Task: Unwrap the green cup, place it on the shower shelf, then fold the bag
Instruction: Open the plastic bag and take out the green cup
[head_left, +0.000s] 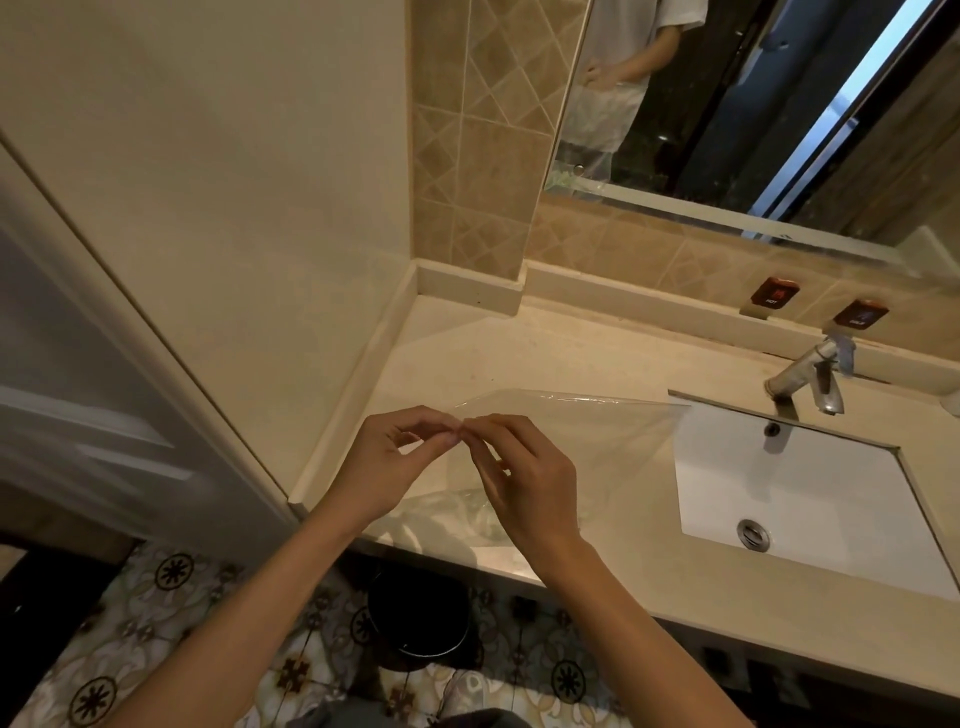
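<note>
Both the left hand (387, 462) and right hand (524, 478) pinch one corner of the clear plastic bag (587, 441) above the counter's (519, 348) left edge, so folding seems underway, next needing a flat crease.

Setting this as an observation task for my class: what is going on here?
A person stands at a bathroom counter, both hands pinching one edge of a clear plastic bag. The left hand and right hand meet fingertip to fingertip above the counter, beside the sink. No green cup is in view.
</note>
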